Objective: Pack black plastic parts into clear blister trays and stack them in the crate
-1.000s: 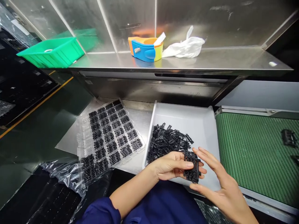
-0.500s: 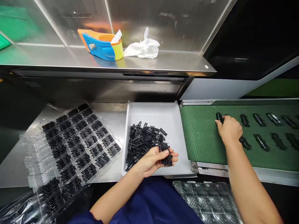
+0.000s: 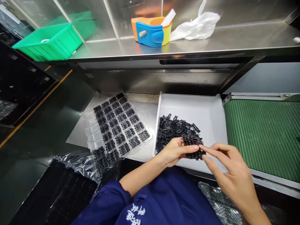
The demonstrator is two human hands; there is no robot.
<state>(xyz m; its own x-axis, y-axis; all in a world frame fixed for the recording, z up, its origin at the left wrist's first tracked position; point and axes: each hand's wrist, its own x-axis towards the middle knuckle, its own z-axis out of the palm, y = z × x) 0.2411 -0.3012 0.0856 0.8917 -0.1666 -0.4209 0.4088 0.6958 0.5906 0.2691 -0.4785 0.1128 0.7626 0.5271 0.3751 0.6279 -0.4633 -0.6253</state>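
Observation:
My left hand (image 3: 172, 153) is closed round a bunch of small black plastic parts (image 3: 191, 140), held above the front of a white bin (image 3: 192, 103). At the right end of that bunch, the thumb and forefinger of my right hand (image 3: 234, 172) pinch the edge of a part; the other fingers are loosely bent. Inside the bin, to its left side, lies a loose pile of the same black parts (image 3: 173, 126). Left of the bin, clear plastic trays (image 3: 150, 139) hold rows of black parts in their pockets.
A green conveyor belt (image 3: 264, 134) runs off to the right. On the steel shelf (image 3: 105, 50) at the back are a green bin (image 3: 53, 43), a blue, orange and yellow holder (image 3: 150, 34) and a white cloth (image 3: 197, 26). Clear trays (image 3: 220, 200) lie low at front right.
My right hand has left the black part on the conveyor and come to the bunch in my left hand. The view has swung left, so the belt's parts are out of sight.

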